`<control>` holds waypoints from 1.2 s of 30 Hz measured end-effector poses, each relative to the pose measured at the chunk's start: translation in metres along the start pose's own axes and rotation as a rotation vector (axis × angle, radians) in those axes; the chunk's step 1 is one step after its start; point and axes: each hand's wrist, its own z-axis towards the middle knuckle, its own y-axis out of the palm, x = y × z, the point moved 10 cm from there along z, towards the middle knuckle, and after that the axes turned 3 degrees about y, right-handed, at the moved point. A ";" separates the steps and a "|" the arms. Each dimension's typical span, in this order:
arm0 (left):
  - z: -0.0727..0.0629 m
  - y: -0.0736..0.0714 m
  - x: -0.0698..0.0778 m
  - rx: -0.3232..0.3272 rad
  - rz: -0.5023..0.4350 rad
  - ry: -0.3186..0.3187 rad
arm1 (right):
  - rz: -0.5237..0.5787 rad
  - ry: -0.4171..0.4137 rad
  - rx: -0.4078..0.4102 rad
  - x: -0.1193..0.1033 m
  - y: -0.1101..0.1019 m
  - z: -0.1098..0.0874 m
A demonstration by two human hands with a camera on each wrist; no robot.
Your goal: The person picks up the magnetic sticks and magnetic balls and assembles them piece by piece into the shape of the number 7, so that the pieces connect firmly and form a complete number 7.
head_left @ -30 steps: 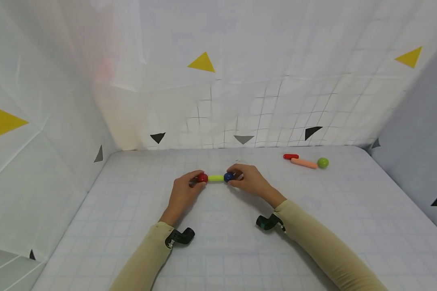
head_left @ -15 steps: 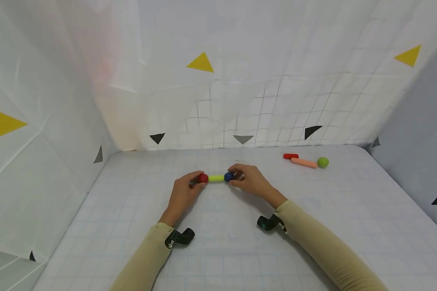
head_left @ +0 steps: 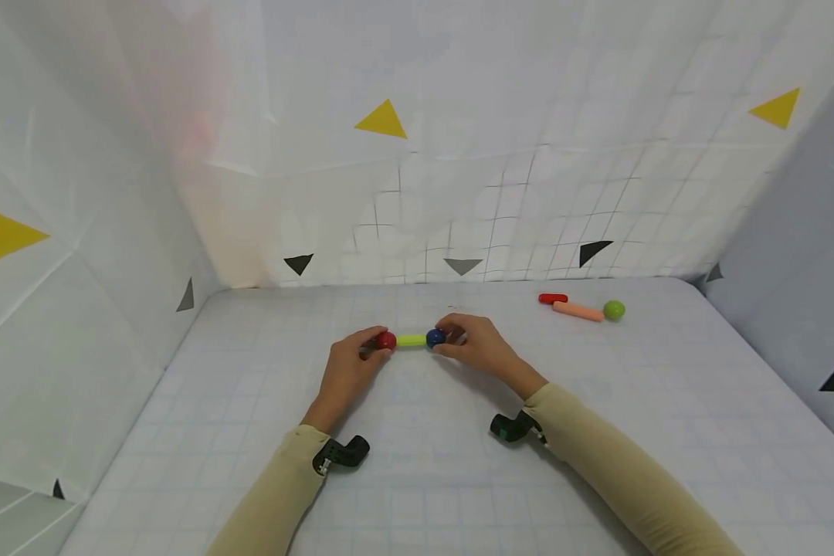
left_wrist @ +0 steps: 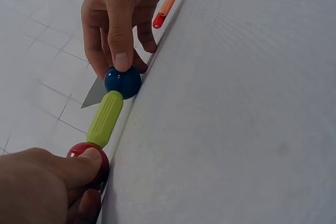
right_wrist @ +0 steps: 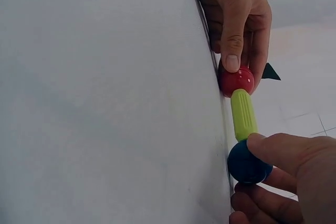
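A ribbed yellow-green rod [head_left: 411, 340] lies between a red ball [head_left: 387, 340] and a blue ball [head_left: 435, 337], joined end to end in one line on the table. My left hand [head_left: 348, 373] pinches the red ball between thumb and fingers. On the other end, my right hand [head_left: 484, 347] holds the blue ball the same way. The left wrist view shows the rod [left_wrist: 105, 118] meeting both balls with no gap that I can see. In the right wrist view the thumb presses on the blue ball [right_wrist: 248, 162] near the rod's end.
At the back right of the table [head_left: 424, 494] lie a short red rod [head_left: 553, 299], a longer orange rod [head_left: 578, 311] and a green ball [head_left: 614, 310], close together. White sheets with yellow and black triangles rise behind and at both sides.
Both hands keep their hold on the balls, and the joined piece stays in place. Only a slight shift of the whole head view shows.
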 end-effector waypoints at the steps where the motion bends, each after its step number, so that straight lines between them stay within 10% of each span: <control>1: 0.000 0.000 0.000 -0.001 -0.002 -0.002 | -0.002 0.001 0.004 -0.001 0.000 0.000; 36: -0.001 0.002 0.001 -0.027 0.027 0.040 | -0.060 0.058 0.208 0.045 -0.090 -0.046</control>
